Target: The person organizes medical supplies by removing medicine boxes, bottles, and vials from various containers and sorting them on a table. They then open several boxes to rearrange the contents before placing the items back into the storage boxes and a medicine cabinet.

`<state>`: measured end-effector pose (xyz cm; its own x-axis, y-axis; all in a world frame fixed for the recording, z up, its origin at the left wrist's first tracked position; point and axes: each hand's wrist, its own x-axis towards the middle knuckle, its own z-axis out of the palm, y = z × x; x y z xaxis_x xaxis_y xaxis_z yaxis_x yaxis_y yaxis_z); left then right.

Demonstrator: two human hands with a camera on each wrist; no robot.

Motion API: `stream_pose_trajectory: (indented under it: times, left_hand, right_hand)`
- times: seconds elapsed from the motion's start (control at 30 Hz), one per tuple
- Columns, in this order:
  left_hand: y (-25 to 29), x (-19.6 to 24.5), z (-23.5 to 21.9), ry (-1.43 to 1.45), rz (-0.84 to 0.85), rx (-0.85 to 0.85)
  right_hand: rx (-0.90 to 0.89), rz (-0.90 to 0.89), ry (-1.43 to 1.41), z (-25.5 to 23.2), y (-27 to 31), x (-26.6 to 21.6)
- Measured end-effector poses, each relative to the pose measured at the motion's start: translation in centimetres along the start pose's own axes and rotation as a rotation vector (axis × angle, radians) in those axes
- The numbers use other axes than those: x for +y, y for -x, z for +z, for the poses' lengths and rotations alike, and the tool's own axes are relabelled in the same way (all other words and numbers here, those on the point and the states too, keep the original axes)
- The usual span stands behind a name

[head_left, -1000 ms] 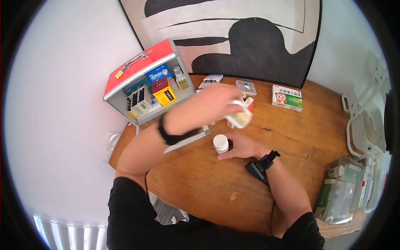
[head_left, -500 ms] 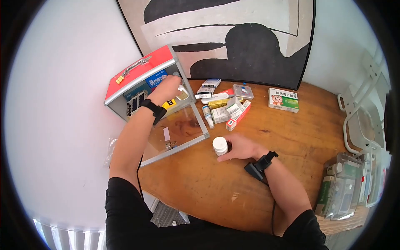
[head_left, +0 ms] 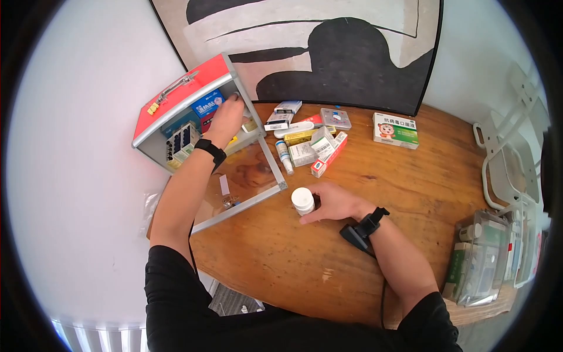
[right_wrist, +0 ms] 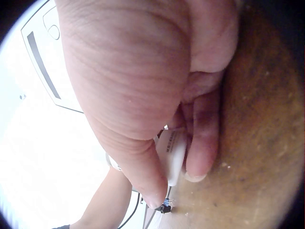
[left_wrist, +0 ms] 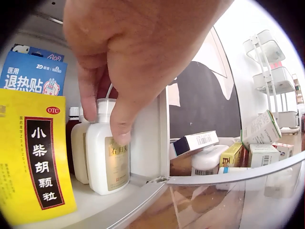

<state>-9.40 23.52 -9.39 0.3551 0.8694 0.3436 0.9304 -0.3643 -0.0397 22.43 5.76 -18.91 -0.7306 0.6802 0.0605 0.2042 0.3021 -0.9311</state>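
Observation:
My left hand (head_left: 227, 120) reaches inside the red-topped case (head_left: 182, 94). In the left wrist view its thumb and fingers grip a white bottle with a gold label (left_wrist: 108, 160) at the neck and shoulder, upright near the case's side wall. A similar white bottle (left_wrist: 80, 155) stands just behind it. Beside them are a yellow medicine box (left_wrist: 43, 160) and a blue fever-patch box (left_wrist: 31, 74). On the table, my right hand (head_left: 339, 202) holds a white pill bottle (head_left: 303, 201), thumb and fingers on either side of it; its cap faces up.
The case's clear door (head_left: 246, 176) lies folded down toward me. Behind it sit several medicine boxes (head_left: 302, 154), a spray bottle (head_left: 284, 156) and a small clear case (head_left: 335, 118). A green-and-white box (head_left: 396, 130) stands farther right, and a clear bin (head_left: 478, 264) is at the right edge.
My left hand has moved left from over the medicine boxes into the case, carrying the white bottle with the gold label. My right hand has stayed at the pill bottle.

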Motion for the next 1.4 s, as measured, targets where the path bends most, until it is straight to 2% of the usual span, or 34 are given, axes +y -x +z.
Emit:
stream_pose_trajectory:
  times: [0.1,0.17,0.2,0.27,0.33,0.4,0.43,0.5,0.53,0.6,0.67,0.73,0.87,0.93,0.97,1.03,1.07,1.13,1.17,1.27,1.4]
  left_hand:
    - [1.6,1.0,-1.1,-0.022,0.007,0.084]
    - [3.4,1.8,-2.6,-0.180,0.133,0.154]
    - [4.6,2.4,-3.5,-0.185,0.133,0.156]
    - [7.9,5.2,-5.9,-0.096,0.115,-0.061]
    - [10.5,8.4,-8.3,0.357,0.261,-0.128]
    - [13.9,14.0,-10.2,0.534,0.458,-0.124]
    - [14.6,15.2,-9.9,0.535,0.454,-0.118]
    - [15.3,16.8,-9.3,0.421,0.520,-0.304]
    - [15.5,16.9,-8.6,0.426,0.523,-0.297]
    - [15.2,16.7,-6.8,0.415,0.501,-0.334]
    - [14.7,16.1,-6.9,0.491,0.501,-0.330]
    - [14.1,14.7,-7.9,0.565,0.490,-0.333]
    - [12.1,11.2,-12.1,0.569,0.198,-0.187]
    - [10.7,7.6,-10.8,0.598,0.000,-0.057]
    - [9.9,5.8,-10.1,0.592,0.001,-0.055]
    - [8.3,2.7,-8.6,0.507,-0.129,-0.019]
    - [7.7,1.7,-7.8,0.501,-0.131,-0.014]
    - [6.7,-0.2,-6.1,0.253,0.039,0.045]
    - [6.1,-0.7,-5.3,0.253,0.085,0.054]
    - [5.0,-0.5,-3.7,0.213,-0.015,-0.001]
    - [3.9,-0.3,-2.1,0.162,-0.040,-0.031]
  right_hand:
    - [-0.010,0.033,0.015,-0.1,0.0,-0.2]
    - [-0.014,0.045,0.019,0.0,0.0,0.3]
    - [-0.018,0.054,0.021,-0.1,-0.2,0.5]
    - [-0.014,0.049,-0.040,0.1,-0.2,0.5]
    - [-0.016,0.054,-0.105,0.4,0.0,0.9]
    - [-0.033,0.007,-0.177,0.5,-0.2,1.3]
    - [-0.021,0.008,-0.206,0.5,-0.2,1.2]
    - [-0.039,0.001,-0.169,0.1,0.3,-0.3]
    - [-0.054,-0.010,-0.138,-0.1,0.4,-0.8]
    - [-0.056,0.003,-0.121,-0.1,0.3,-0.9]
    - [-0.058,0.022,-0.111,0.2,0.3,-0.1]
    - [-0.062,-0.017,-0.281,0.7,-0.1,1.3]
    - [-0.128,0.043,-0.285,0.1,-0.1,0.7]
    - [-0.109,0.041,-0.278,0.2,-0.2,0.7]
    - [-0.109,0.035,-0.277,0.2,-0.2,0.6]
    - [-0.112,0.043,-0.244,0.1,-0.2,0.6]
    - [-0.116,0.036,-0.242,0.1,-0.2,0.6]
    - [-0.125,0.019,-0.197,0.1,-0.2,0.8]
    - [-0.131,0.015,-0.197,0.0,-0.2,0.7]
    - [-0.130,0.017,-0.191,0.0,-0.2,0.6]
    - [-0.120,0.039,-0.220,0.0,0.0,0.2]
